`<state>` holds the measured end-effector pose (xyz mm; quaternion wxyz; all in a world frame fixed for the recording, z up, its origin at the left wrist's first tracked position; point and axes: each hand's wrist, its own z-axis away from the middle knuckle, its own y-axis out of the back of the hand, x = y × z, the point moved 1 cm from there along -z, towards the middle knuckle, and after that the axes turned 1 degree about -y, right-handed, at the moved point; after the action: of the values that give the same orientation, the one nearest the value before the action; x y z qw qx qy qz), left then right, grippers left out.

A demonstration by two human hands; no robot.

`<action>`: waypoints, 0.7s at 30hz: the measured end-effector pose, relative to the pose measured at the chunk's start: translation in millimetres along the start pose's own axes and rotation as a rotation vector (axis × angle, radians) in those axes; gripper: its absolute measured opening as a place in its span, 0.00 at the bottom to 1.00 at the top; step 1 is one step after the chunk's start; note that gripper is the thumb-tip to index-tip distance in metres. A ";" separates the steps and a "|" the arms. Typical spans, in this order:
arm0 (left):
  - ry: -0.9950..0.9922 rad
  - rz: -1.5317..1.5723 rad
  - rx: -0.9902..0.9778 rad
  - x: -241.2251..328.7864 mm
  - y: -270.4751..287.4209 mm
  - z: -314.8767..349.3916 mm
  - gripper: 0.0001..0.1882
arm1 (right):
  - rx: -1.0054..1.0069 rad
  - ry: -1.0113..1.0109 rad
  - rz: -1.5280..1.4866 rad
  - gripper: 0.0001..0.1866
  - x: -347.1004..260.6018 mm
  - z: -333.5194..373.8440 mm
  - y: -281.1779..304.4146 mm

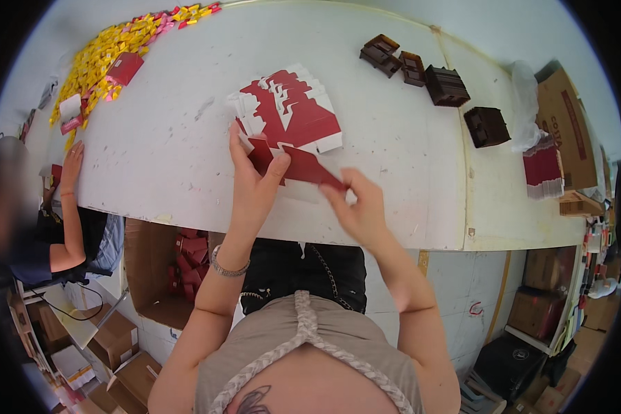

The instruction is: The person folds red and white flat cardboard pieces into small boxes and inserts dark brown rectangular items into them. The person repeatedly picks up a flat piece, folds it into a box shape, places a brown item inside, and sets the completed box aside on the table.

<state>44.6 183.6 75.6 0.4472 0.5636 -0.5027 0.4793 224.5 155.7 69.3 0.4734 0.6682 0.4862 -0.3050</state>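
A red carton blank [305,165], partly folded, is held between my two hands above the near side of the table. My left hand [254,178] grips its left part, thumb in front and fingers behind. At its right end, my right hand [360,205] pinches the lower corner between thumb and fingers. Just beyond lies a fanned stack of flat red and white carton blanks [314,123], close to my left fingertips. Part of the held blank's left side is hidden by my left hand.
Yellow and pink small packets [110,55] are heaped far left, with a red box [125,68] among them. A co-worker's hand [72,165] rests nearby. Dark brown trays [447,86] and bundled red cartons [543,168] lie right. Below, a cardboard box [148,269] holds red boxes.
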 end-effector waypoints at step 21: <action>0.431 0.291 -0.299 -11.4 21.5 129.2 0.26 | -0.117 -0.664 -0.511 0.26 -8.5 130.5 -0.6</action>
<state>34.5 55.9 46.6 0.5483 0.2987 -0.5366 0.5676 227.9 31.4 28.8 0.5508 0.3636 0.4737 -0.5831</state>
